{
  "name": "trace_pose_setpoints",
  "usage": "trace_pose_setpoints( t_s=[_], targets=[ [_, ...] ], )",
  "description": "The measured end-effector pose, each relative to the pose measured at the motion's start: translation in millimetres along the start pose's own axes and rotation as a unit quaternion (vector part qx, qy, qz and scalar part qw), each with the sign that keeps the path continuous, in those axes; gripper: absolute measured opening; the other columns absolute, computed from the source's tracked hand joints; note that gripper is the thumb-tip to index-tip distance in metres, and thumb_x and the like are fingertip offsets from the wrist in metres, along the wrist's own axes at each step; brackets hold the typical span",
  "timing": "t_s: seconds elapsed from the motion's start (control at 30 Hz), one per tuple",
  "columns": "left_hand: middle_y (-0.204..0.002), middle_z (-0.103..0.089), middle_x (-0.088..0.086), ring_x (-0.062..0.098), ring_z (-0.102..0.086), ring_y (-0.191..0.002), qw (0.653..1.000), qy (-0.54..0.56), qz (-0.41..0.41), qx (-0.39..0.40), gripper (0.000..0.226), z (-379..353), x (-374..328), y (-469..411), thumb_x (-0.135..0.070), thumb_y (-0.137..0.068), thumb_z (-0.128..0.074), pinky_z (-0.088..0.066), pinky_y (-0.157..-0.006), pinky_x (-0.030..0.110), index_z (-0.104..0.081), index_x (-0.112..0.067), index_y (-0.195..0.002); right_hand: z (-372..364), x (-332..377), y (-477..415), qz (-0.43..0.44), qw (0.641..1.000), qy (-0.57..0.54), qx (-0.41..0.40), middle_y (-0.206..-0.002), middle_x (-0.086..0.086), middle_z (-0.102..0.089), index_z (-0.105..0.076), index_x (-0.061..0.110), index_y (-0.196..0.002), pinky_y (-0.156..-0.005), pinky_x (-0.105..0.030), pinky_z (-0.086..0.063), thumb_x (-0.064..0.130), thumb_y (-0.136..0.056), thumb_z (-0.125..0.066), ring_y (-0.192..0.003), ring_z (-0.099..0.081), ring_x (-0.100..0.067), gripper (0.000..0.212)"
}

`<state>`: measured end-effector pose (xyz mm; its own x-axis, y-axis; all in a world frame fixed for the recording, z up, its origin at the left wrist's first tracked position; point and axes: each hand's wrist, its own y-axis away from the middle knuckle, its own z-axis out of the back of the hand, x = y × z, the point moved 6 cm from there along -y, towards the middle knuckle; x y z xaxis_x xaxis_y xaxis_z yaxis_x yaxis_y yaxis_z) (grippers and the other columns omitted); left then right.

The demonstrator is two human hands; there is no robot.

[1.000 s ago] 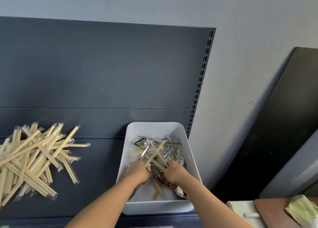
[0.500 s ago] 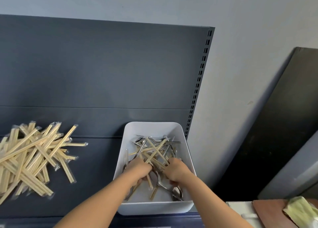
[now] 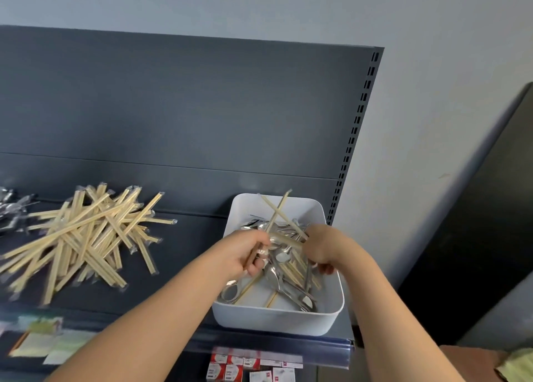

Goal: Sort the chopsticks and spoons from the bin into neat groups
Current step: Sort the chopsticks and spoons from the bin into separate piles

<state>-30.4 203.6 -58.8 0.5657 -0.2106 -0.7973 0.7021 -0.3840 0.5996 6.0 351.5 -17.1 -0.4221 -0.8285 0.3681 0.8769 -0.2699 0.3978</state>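
Grip on the chopsticks [image 3: 276, 217] above the bin [image 3: 331, 316], both hands busy

Left hand [image 3: 248, 256] curls its fingers around the lower ends of the chopsticks. Their long axes cross and point up and away over the white bin. Right hand [image 3: 326, 249], wrist bent downward, pinches the near end of one crossing stick. The sorted pile [image 3: 86, 237] lies on the shelf [image 3: 187, 254] to the left, so I judge the left hand is nearer for carrying them there. Spoons [image 3: 278, 269] lie in the bin under both hands.

Dark grey shelf [image 3: 187, 266]: messy pile of wrapped chopsticks [image 3: 86, 237] on the left, blurry silver cutlery [image 3: 11, 208] at the far-left edge, white bin [image 3: 277, 321] on the right.
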Motion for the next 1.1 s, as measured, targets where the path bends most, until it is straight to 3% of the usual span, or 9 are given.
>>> trace_pose_setpoints(
  t_s=[0.13, 0.33, 0.43, 0.53, 0.63, 0.73, 0.9, 1.0, 1.1],
  targets=[
    [-0.057, -0.042, 0.006, 0.014, -0.038, -0.040, 0.997, -0.035, -0.062, 0.001, 0.011, 0.8, -8.7, 15.5, -0.007, -0.092, -0.048, -0.027, -0.034, 0.015, -0.049, -0.008, -0.082, 8.1, 6.0, 7.6, 0.031, 0.992, -0.058, -0.105, -0.068, -0.005, -0.057, -0.049, 0.013, -0.077, -0.057, -0.033, -0.053, 0.007, -0.085, -0.037, -0.053, -0.057, -0.025, 0.016],
    [-0.074, -0.055, 0.009, 0.020, -0.045, -0.053, 0.973, -0.120, -0.177, -0.083, 0.013, 28.8, -25.5, 32.0, -0.006, -0.095, -0.043, -0.031, -0.040, 0.024, -0.053, -0.010, -0.089, -10.6, 47.5, 17.4, 0.148, 0.959, -0.171, -0.171, -0.068, 0.002, -0.049, -0.046, 0.014, -0.076, -0.060, -0.032, -0.035, 0.033, -0.101, -0.037, -0.069, -0.048, -0.023, 0.033],
    [-0.078, -0.063, 0.007, 0.023, -0.048, -0.061, 0.952, -0.173, -0.218, -0.131, 0.015, 57.1, -29.3, 37.0, -0.009, -0.095, -0.042, -0.036, -0.049, 0.029, -0.055, -0.016, -0.094, -20.3, 73.5, 18.9, 0.173, 0.952, -0.184, -0.170, -0.071, 0.002, -0.049, -0.042, 0.018, -0.072, -0.062, -0.032, -0.032, 0.030, -0.102, -0.032, -0.074, -0.048, -0.023, 0.034],
    [-0.073, -0.063, 0.004, 0.020, -0.052, -0.058, 0.925, -0.216, -0.256, -0.180, 0.015, 92.3, -32.0, 43.0, -0.014, -0.097, -0.043, -0.043, -0.058, 0.032, -0.057, -0.020, -0.094, -29.4, 103.2, 15.9, 0.205, 0.950, -0.172, -0.160, -0.081, -0.002, -0.055, -0.048, 0.015, -0.085, -0.067, -0.032, -0.036, 0.021, -0.100, -0.033, -0.077, -0.051, -0.025, 0.023],
    [-0.074, -0.062, 0.004, 0.020, -0.052, -0.057, 0.900, -0.261, -0.262, -0.230, 0.014, 135.4, -30.5, 44.6, -0.017, -0.098, -0.042, -0.045, -0.057, 0.035, -0.056, -0.018, -0.096, -45.7, 140.0, 8.1, 0.245, 0.946, -0.155, -0.144, -0.088, -0.005, -0.061, -0.056, 0.013, -0.101, -0.073, -0.037, -0.047, 0.020, -0.099, -0.036, -0.082, -0.056, -0.028, 0.022],
    [-0.080, -0.063, 0.003, 0.020, -0.059, -0.069, 0.870, -0.318, -0.249, -0.284, 0.017, 185.9, -27.7, 41.2, -0.020, -0.099, -0.041, -0.051, -0.068, 0.042, -0.057, -0.017, -0.105, -63.1, 177.8, -3.3, 0.269, 0.943, -0.141, -0.139, -0.093, -0.005, -0.064, -0.058, 0.016, -0.110, -0.078, -0.041, -0.050, 0.024, -0.101, -0.038, -0.086, -0.058, -0.029, 0.024],
    [-0.117, -0.064, 0.004, 0.025, -0.063, -0.096, 0.791, -0.444, -0.203, -0.369, 0.034, 270.1, -24.8, 40.5, -0.026, -0.101, -0.043, -0.046, -0.074, 0.033, -0.048, -0.023, -0.134, -100.1, 238.5, -32.2, 0.291, 0.946, -0.098, -0.105, -0.100, -0.005, -0.067, -0.058, 0.022, -0.121, -0.079, -0.040, -0.051, 0.027, -0.101, -0.042, -0.089, -0.060, -0.027, 0.026],
    [-0.104, -0.067, 0.001, 0.020, -0.062, -0.076, 0.747, -0.499, -0.177, -0.402, 0.040, 319.7, -24.1, 38.8, -0.027, -0.101, -0.041, -0.044, -0.059, 0.031, -0.041, -0.028, -0.141, -119.1, 275.0, -49.1, 0.305, 0.945, -0.060, -0.097, -0.115, -0.005, -0.064, -0.056, 0.025, -0.126, -0.084, -0.035, -0.049, 0.027, -0.100, -0.044, -0.103, -0.059, -0.026, 0.029],
    [-0.105, -0.067, 0.002, 0.023, -0.063, -0.090, 0.710, -0.536, -0.178, -0.421, 0.039, 363.1, -25.7, 35.9, -0.025, -0.101, -0.040, -0.046, -0.065, 0.033, -0.042, -0.026, -0.139, -135.7, 306.6, -67.8, 0.309, 0.944, -0.038, -0.108, -0.126, -0.002, -0.057, -0.053, 0.030, -0.132, -0.086, -0.034, -0.046, 0.028, -0.099, -0.046, -0.113, -0.056, -0.024, 0.034]
  ],
)
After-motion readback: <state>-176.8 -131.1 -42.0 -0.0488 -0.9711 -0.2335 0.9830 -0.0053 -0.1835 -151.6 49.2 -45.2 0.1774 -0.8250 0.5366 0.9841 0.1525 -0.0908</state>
